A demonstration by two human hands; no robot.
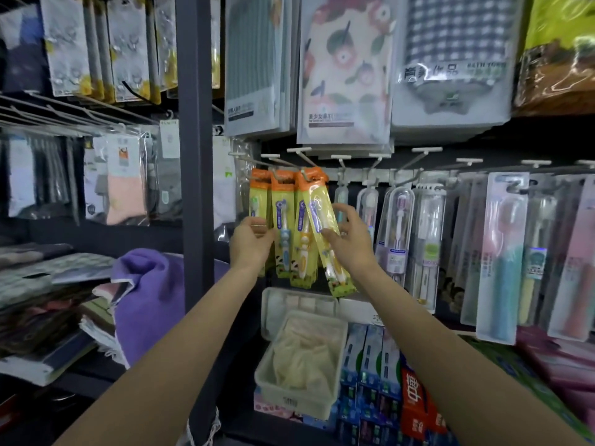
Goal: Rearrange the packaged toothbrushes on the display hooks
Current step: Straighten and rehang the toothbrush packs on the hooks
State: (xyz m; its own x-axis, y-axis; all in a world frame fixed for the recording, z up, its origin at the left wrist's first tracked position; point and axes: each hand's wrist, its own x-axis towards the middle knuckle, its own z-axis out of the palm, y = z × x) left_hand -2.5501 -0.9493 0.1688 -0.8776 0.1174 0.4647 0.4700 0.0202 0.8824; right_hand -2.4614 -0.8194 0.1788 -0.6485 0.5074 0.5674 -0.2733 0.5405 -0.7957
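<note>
1. Shop display rack w/ dark upright post (195, 156); packaged towels (346, 69) hang across the top row, packaged socks (124, 181) to the left of the post.
2. Purple towel (145, 294) lies heaped on a shelf at lower left, beside stacked folded goods.
3. White plastic bin (301, 358) w/ pale cloth inside sits below the hooks; toothpaste boxes (370, 358) stand just right of it.
4. Clear-cased toothbrushes (394, 230) hang on hooks to the right, next to bigger packs w/ pink & blue handles.
5. Yellow-orange toothbrush packs (283, 220) hang on display hooks (280, 162) at centre, several side by side.
6. Tilted toothbrush pack (325, 233), top near a hook & bottom swung right, is pinched by the right hand (351, 239), thumb on its front & fingers behind it.
7. Left hand (251, 239) grips the lower part of the leftmost hanging packs, fingers curled round their edge.
</note>
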